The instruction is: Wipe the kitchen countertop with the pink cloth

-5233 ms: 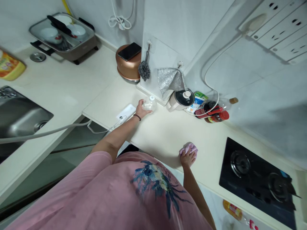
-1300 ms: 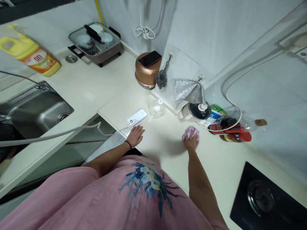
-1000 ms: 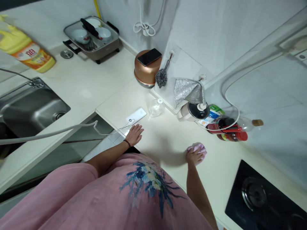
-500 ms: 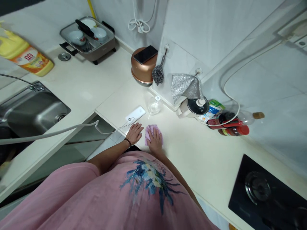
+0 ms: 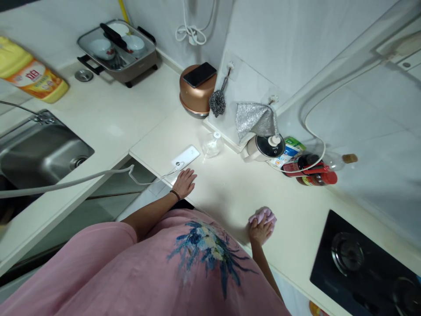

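Observation:
My right hand point(image 5: 261, 231) presses a crumpled pink cloth point(image 5: 265, 216) onto the pale countertop point(image 5: 237, 193), with the fingers over it and the cloth bunched beyond the fingertips. My left hand point(image 5: 184, 183) rests flat near the counter's front edge, fingers stretched out, holding nothing. Just beyond its fingertips lies a white power bank point(image 5: 186, 156) with a white cable attached. A clear glass jar or cup point(image 5: 212, 145) stands beside the power bank.
A black gas stove point(image 5: 355, 263) is at the right. Along the wall stand a lidded kettle point(image 5: 259, 149) and several bottles point(image 5: 315, 171). A copper-coloured pot point(image 5: 195, 94) carries a black phone point(image 5: 200, 75). The sink point(image 5: 42, 153), a yellow detergent jug point(image 5: 33, 74) and an electric pan point(image 5: 120, 55) holding bowls are left.
My right hand has slid the pink cloth across the counter to the right, toward the stove. My left hand has stayed in place.

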Motion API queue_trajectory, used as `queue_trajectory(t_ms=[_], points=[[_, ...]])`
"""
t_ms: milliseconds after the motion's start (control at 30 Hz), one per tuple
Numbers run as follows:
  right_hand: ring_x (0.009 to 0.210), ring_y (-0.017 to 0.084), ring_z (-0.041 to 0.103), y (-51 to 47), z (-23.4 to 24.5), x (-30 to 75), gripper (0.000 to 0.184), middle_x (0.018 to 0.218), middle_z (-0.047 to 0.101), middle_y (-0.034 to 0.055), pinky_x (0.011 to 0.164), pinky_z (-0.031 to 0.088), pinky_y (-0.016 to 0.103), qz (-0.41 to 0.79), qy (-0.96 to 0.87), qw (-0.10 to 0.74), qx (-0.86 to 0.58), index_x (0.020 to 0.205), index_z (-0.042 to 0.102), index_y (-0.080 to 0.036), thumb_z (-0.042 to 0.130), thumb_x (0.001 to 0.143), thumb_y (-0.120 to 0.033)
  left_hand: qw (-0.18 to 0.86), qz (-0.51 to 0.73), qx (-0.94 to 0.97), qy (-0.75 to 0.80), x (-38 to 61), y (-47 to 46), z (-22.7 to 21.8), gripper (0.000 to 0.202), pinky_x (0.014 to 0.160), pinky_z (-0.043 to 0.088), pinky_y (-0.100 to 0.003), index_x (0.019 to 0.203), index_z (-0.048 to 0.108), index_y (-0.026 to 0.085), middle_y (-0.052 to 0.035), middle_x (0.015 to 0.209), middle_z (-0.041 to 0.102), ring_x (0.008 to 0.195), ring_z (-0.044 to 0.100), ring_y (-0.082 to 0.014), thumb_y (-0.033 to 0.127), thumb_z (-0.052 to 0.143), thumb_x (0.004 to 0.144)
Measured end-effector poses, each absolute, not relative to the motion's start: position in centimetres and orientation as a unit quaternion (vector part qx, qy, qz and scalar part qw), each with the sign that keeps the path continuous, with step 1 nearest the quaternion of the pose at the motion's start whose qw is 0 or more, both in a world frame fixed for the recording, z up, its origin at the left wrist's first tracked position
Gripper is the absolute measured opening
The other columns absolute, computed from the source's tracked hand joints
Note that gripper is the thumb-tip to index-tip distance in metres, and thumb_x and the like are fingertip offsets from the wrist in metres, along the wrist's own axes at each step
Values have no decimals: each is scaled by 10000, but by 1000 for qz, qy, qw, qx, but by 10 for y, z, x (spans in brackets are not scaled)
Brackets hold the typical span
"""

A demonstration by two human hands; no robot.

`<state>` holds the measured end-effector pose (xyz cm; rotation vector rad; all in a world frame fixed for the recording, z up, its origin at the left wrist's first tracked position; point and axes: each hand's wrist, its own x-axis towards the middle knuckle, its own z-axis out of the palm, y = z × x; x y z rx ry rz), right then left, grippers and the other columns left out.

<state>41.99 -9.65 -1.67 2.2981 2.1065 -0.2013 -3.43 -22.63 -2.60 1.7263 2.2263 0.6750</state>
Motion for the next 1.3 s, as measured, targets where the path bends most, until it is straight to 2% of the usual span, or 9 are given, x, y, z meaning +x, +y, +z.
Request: queue_trajectory(t_ms=[167, 267, 467, 567, 667, 767, 933, 1100, 1300], points=[[1617, 434, 247, -86, -20, 360, 846, 1722, 271, 327, 1197, 293, 735, -85, 646, -2, 759, 1711, 253, -118, 148, 1035, -615, 130, 235, 589, 762, -34, -227, -26, 501, 1315, 243, -608, 1513, 568, 201, -142, 1647, 487, 1624, 281, -328, 325, 459, 1040], [1646, 390, 183, -78, -14, 285, 782, 1754, 238, 276, 1234, 256, 704, -110, 724, 25, 680, 1720, 233, -158, 201, 1056, -568, 135, 241, 586, 762, -33, -228, -25, 513, 1318, 230, -617, 1535, 550, 209, -138, 1662, 468, 1627, 270, -329, 341, 454, 1048], [1665, 376, 124, -105, -1, 159, 732, 1797, 158, 198, 1292, 161, 644, -139, 895, 69, 418, 1722, 239, -203, 389, 1065, -489, 129, 238, 587, 763, -33, -228, -22, 503, 1309, 242, -624, 1519, 558, 197, -149, 1652, 477, 1629, 262, -331, 375, 426, 1068], [1668, 351, 124, -131, 3, 142, 725, 1807, 154, 142, 1317, 111, 599, -161, 938, 68, 298, 1710, 287, -248, 474, 1043, -460, 129, 231, 591, 762, -34, -228, -21, 514, 1310, 246, -611, 1526, 551, 184, -153, 1650, 477, 1628, 263, -330, 371, 424, 1065], [1668, 316, 143, -145, 4, 160, 717, 1802, 210, 100, 1331, 96, 556, -175, 949, 73, 250, 1694, 336, -278, 504, 1025, -475, 136, 231, 592, 760, -35, -228, -21, 525, 1312, 237, -611, 1543, 539, 192, -147, 1655, 473, 1623, 272, -334, 359, 426, 1057], [1667, 307, 154, -149, 4, 208, 691, 1788, 267, 79, 1332, 106, 546, -168, 935, 82, 301, 1688, 353, -292, 463, 1030, -470, 141, 237, 590, 758, -36, -228, -22, 532, 1310, 228, -625, 1550, 533, 204, -146, 1659, 469, 1617, 283, -344, 370, 430, 1055], [1670, 314, 139, -153, -3, 329, 690, 1776, 293, 117, 1314, 160, 580, -125, 848, 104, 505, 1699, 328, -230, 311, 1052, -469, 145, 247, 594, 752, -37, -227, -25, 528, 1306, 228, -635, 1546, 532, 214, -145, 1648, 483, 1612, 294, -346, 384, 437, 1055], [1646, 369, 214, -154, -14, 435, 796, 1748, 294, 236, 1267, 271, 629, -74, 709, 66, 698, 1698, 304, -122, 184, 1037, -548, 137, 239, 596, 754, -37, -227, -26, 504, 1303, 244, -613, 1518, 555, 210, -142, 1634, 500, 1609, 308, -341, 370, 444, 1053], [1614, 419, 283, -148, -18, 436, 818, 1713, 324, 298, 1227, 307, 687, -47, 605, 8, 795, 1706, 269, -113, 183, 1033, -570, 142, 233, 595, 756, -37, -226, -26, 511, 1309, 232, -615, 1529, 548, 211, -143, 1645, 486, 1615, 292, -343, 365, 450, 1052]])
